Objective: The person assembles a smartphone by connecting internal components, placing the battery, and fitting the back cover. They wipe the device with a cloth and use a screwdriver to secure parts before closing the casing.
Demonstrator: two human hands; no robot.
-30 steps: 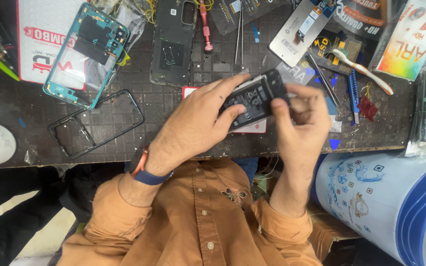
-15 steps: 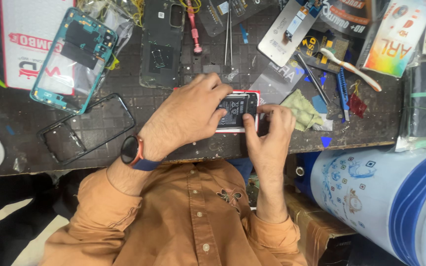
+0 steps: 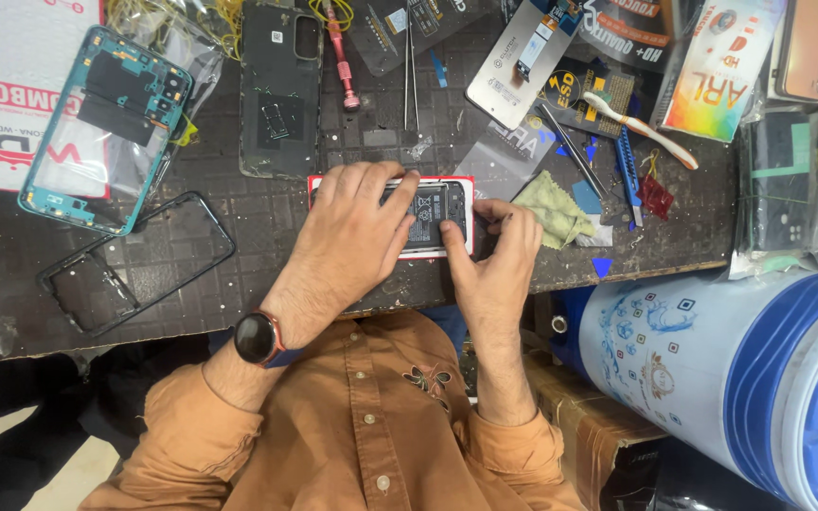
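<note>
**Red-framed phone pressed flat under both hands**

Red plastic edges an opened phone (image 3: 433, 220) with a dark battery showing in its back; it lies flat on the dark gridded work mat (image 3: 267, 255), its long axis running left to right across the person's front. Which end is its top cannot be told, since the left portion is covered.

The left hand (image 3: 357, 237) is spread palm-down over the left part of the phone, fingers pointing away from the body and resting on its far edge. The right hand (image 3: 492, 260) sits at the phone's right end, thumb against the near corner and fingertips curled at the short edge. The two hands are just beside each other, both pressing on the one phone rather than lifting it.

Left of the left hand lie two loose frames: one empty black phone bezel (image 3: 134, 265) and, farther off, one teal phone mid-frame (image 3: 106, 128). Beyond the left hand's fingers lies one dark back cover (image 3: 281, 90), with one pink-handled screwdriver (image 3: 338, 57) and one pair of steel tweezers (image 3: 410, 71) just beside it. Right of the right hand sits one crumpled yellow-green cloth (image 3: 551, 208), and beyond it one white toothbrush (image 3: 638, 128).
</note>
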